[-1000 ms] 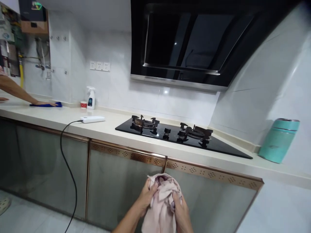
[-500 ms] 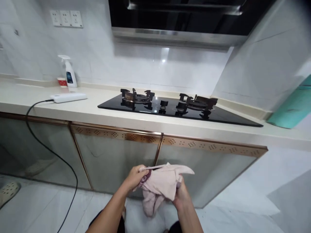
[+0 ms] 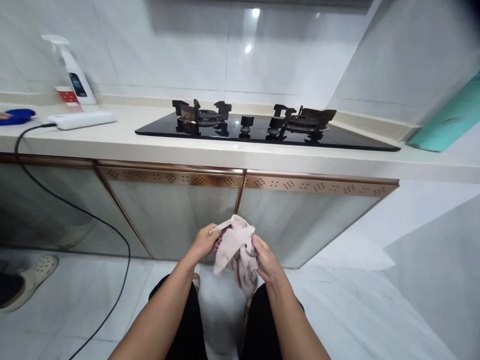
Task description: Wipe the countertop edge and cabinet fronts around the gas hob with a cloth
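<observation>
A pale pink cloth (image 3: 240, 245) with a dark patterned patch hangs crumpled between my two hands, in front of the lower cabinet doors. My left hand (image 3: 204, 240) pinches its left edge near the patch. On the right side, my right hand (image 3: 264, 255) grips the cloth's bunched part, and folds droop below it. The cloth hangs above the floor, over my knees. Above and beyond it, a black gas cooktop (image 3: 258, 134) with two burners is set into the counter.
A white spray bottle (image 3: 77, 75), a red paper cup (image 3: 67, 95) and a white power bank (image 3: 83, 120) with a black cable (image 3: 90, 212) occupy the counter's left. Another person's fingers touch a blue item (image 3: 18, 116); a clog (image 3: 39, 275) shows below. A teal container (image 3: 446, 120) stands at right.
My view has tilted down. My hands have come closer together, and the cloth is more bunched. The blue item and another person's fingers now show at the left edge.
</observation>
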`<state>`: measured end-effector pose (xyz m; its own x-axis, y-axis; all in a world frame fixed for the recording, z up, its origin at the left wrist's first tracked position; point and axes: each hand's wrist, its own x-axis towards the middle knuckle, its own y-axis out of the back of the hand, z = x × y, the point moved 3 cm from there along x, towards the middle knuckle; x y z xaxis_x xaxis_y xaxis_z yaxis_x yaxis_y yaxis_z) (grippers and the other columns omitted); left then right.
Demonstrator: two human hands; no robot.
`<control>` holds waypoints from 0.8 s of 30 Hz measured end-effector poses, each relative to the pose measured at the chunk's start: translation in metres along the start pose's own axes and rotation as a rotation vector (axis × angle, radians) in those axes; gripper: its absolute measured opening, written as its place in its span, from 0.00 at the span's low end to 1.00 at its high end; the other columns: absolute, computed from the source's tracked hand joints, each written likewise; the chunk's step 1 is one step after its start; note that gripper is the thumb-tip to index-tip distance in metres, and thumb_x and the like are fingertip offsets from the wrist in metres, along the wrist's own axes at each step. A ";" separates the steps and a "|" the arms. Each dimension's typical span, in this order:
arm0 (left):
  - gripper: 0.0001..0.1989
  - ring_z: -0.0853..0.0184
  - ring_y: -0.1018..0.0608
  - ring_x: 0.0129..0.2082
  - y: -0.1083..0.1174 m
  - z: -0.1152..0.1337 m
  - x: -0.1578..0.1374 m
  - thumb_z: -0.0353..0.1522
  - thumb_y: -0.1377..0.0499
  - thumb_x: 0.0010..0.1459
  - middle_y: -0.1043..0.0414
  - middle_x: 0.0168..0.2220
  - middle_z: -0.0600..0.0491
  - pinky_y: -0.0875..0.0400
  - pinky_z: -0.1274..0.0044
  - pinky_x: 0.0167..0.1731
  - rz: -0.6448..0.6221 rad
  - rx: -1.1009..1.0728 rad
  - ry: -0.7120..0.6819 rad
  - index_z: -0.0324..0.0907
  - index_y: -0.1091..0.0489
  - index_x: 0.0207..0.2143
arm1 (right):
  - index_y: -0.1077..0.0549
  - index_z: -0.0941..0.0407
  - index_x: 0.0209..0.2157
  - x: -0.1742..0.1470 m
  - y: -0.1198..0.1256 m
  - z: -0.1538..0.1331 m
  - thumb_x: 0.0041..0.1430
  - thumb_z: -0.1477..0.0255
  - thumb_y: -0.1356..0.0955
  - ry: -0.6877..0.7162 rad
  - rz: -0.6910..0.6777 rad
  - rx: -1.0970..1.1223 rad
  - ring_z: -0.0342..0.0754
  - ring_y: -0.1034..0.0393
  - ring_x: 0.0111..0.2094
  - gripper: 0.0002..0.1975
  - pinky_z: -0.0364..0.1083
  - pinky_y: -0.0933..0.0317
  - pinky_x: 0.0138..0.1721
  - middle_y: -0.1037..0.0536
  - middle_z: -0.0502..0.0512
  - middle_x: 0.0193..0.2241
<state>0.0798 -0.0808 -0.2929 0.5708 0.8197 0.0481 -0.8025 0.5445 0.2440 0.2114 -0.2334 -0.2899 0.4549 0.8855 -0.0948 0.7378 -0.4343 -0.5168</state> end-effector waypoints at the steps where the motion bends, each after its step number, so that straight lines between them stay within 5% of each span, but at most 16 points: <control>1: 0.09 0.68 0.28 0.31 0.003 0.002 -0.001 0.37 0.43 0.51 0.30 0.27 0.56 0.34 0.78 0.34 0.049 0.006 -0.029 0.42 0.27 0.30 | 0.22 0.54 0.41 -0.003 0.001 0.000 0.48 0.51 0.24 0.000 0.003 -0.012 0.49 0.24 0.37 0.24 0.47 0.30 0.42 0.18 0.53 0.35; 5: 0.12 0.65 0.26 0.43 0.019 0.015 -0.009 0.34 0.49 0.55 0.27 0.39 0.51 0.33 0.76 0.43 0.244 0.008 -0.120 0.42 0.28 0.36 | 0.22 0.53 0.37 -0.012 0.009 -0.023 0.47 0.46 0.25 0.080 0.147 -0.087 0.49 0.25 0.35 0.26 0.46 0.32 0.39 0.19 0.51 0.32; 10: 0.14 0.67 0.27 0.34 0.033 0.045 -0.019 0.36 0.52 0.56 0.26 0.34 0.53 0.33 0.78 0.37 0.252 -0.003 -0.185 0.42 0.30 0.38 | 0.24 0.55 0.32 -0.018 -0.004 -0.076 0.54 0.46 0.30 0.199 0.026 -0.506 0.46 0.31 0.33 0.25 0.42 0.39 0.35 0.22 0.49 0.30; 13: 0.13 0.66 0.26 0.37 0.046 0.075 -0.028 0.39 0.49 0.57 0.24 0.34 0.53 0.33 0.78 0.39 0.141 0.027 -0.247 0.42 0.27 0.34 | 0.26 0.55 0.29 -0.021 -0.011 -0.106 0.56 0.45 0.32 0.280 0.027 -0.649 0.44 0.35 0.30 0.25 0.42 0.43 0.32 0.24 0.48 0.28; 17: 0.16 0.67 0.27 0.34 0.053 0.099 -0.045 0.45 0.44 0.58 0.25 0.33 0.56 0.36 0.79 0.35 -0.179 0.186 -0.282 0.42 0.26 0.36 | 0.23 0.54 0.36 -0.025 -0.020 -0.128 0.54 0.44 0.31 0.320 0.097 -0.502 0.47 0.32 0.34 0.26 0.43 0.40 0.36 0.22 0.49 0.32; 20: 0.20 0.67 0.28 0.34 0.041 0.082 -0.053 0.46 0.33 0.46 0.26 0.34 0.57 0.37 0.80 0.34 -0.326 0.206 -0.175 0.42 0.25 0.36 | 0.23 0.53 0.37 -0.028 -0.043 -0.124 0.55 0.45 0.31 0.362 0.049 -0.489 0.47 0.32 0.36 0.25 0.43 0.39 0.39 0.22 0.49 0.33; 24: 0.32 0.66 0.27 0.32 0.017 0.025 -0.060 0.47 0.27 0.30 0.27 0.32 0.56 0.34 0.78 0.34 -0.293 0.049 0.074 0.41 0.27 0.38 | 0.24 0.54 0.36 -0.025 -0.077 -0.110 0.57 0.44 0.34 0.470 0.030 -0.550 0.46 0.34 0.35 0.26 0.43 0.41 0.39 0.24 0.49 0.32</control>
<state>0.0362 -0.1257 -0.2676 0.7607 0.6411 -0.1016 -0.5955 0.7516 0.2836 0.1981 -0.2397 -0.1542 0.5541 0.7610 0.3375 0.8095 -0.5871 -0.0052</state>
